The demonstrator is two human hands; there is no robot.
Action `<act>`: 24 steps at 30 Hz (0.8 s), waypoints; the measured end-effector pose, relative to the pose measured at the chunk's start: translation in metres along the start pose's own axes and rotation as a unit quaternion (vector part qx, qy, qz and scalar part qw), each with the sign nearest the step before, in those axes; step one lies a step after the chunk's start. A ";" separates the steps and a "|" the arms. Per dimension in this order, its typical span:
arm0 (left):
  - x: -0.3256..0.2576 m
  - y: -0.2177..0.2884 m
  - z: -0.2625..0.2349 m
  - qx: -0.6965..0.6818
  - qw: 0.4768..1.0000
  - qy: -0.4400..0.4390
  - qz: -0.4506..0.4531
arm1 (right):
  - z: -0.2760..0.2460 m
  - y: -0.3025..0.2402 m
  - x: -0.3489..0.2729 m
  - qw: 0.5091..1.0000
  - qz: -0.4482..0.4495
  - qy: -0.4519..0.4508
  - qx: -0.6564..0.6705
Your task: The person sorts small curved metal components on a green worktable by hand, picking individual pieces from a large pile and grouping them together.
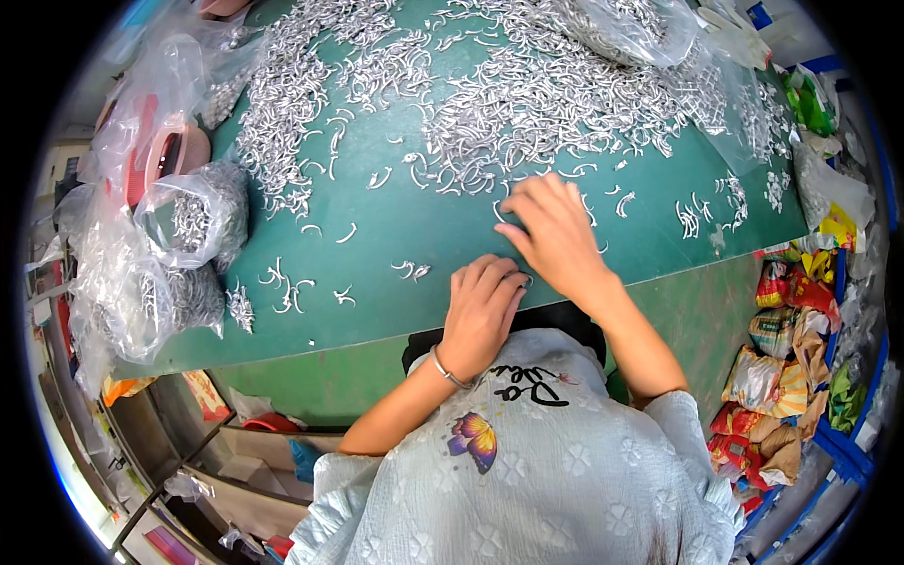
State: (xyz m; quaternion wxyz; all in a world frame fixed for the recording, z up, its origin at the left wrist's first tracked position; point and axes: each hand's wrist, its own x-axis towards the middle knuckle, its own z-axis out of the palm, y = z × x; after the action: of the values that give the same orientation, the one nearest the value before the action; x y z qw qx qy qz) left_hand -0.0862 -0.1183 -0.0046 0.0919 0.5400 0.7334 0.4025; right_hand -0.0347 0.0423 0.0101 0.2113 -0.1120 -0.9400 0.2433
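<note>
Closest to you is your pale floral top with a butterfly print (474, 440), and both forearms run up from it to the near edge of the green table (395, 235). Your left hand (482, 311), with a thin bracelet (446, 368) at the wrist, is curled loosely at that edge; whether it holds anything you cannot tell. Your right hand (556, 235) lies just beyond and to the right of it, nearly touching, fingers spread flat on the green surface at the fringe of the curved silver metal pieces (527, 94). You cannot tell if a piece is pinched under those fingers.

Left of your left hand, a few stray hooks (287, 287) lie scattered on bare green. Farther left sit clear plastic bags of the same metal parts (193, 217), with a pink basket (165, 155) behind them. Right of your right hand, off the table's edge, a blue crate stuffed with crumpled snack wrappers (782, 377) stands on the floor.

Beyond both hands the main heap of silver pieces spreads across the far half of the table, and another clear bag (631, 28) rests on it at the far right.
</note>
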 end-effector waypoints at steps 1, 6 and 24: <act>-0.001 -0.001 -0.001 0.002 1.000 0.002 0.002 | 0.003 0.001 -0.001 1.000 -0.003 -0.008 -0.019; -0.007 -0.006 -0.003 -0.002 1.000 0.023 -0.005 | -0.018 0.010 -0.013 0.999 0.021 -0.031 -0.034; 0.015 0.009 -0.001 0.093 0.994 0.017 -0.055 | -0.044 0.058 -0.030 0.999 -0.009 -0.032 -0.004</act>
State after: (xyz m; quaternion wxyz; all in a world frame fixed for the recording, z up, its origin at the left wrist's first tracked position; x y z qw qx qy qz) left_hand -0.0866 -0.1055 0.0066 0.0508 0.4984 0.7978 0.3354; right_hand 0.0180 0.1003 0.0053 0.1824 -0.0967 -0.9483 0.2410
